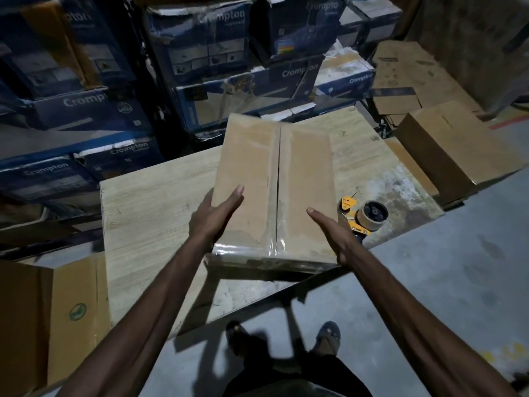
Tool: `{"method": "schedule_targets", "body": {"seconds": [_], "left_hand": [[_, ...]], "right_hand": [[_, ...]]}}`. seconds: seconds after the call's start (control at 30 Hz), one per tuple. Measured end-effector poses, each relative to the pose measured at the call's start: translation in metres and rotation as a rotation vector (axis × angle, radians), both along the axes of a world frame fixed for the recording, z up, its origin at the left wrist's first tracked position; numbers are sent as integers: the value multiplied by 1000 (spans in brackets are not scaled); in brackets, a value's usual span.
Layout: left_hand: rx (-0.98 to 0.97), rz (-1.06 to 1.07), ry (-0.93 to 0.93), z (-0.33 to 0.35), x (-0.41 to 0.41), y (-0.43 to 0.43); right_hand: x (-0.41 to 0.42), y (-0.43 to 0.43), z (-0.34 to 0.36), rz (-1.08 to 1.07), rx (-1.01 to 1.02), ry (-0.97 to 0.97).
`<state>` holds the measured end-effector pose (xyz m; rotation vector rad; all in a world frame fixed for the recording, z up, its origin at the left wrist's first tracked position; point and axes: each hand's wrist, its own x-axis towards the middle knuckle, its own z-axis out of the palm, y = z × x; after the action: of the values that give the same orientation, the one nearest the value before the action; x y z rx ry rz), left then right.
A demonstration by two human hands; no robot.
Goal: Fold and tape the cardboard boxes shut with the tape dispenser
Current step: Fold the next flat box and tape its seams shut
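While I stand at the table (148, 213), an open brown carton (57, 310) sits on the floor at my far left, with stacked blue printed boxes (86, 104) behind it. My left hand (217, 213) lies flat against the near left edge of the cardboard box (249, 167), fingers straight and extended across the top panel; it grips nothing. The cardboard box rests near the middle of the table, flaps folded down, with clear tape along the centre seam and over the near edge. Its near end reaches the table's near edge; whether it is lifted there I cannot tell. My right hand (335, 233) is placed at the near right corner of the box, fingers straight, likewise holding nothing. The tape dispenser (363, 216) lies on the table just beside that hand, untouched. Further right, a closed brown box (446, 144) stands beside the table.
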<state>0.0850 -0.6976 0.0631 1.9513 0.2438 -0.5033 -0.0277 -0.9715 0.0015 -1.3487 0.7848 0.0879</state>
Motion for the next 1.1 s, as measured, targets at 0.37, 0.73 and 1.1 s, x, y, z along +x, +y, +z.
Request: {"method": "schedule_targets", "body": {"seconds": [0.37, 0.73, 1.1], "left_hand": [[-270, -68, -210, 74, -30, -190], [-344, -116, -207, 77, -128, -420], [-100, -107, -272, 49, -123, -618]], "right_hand": [[-65, -189, 120, -136, 3, -280], [-171, -414, 149, -259, -213, -288], [-164, -605, 119, -300, -220, -178]]}}
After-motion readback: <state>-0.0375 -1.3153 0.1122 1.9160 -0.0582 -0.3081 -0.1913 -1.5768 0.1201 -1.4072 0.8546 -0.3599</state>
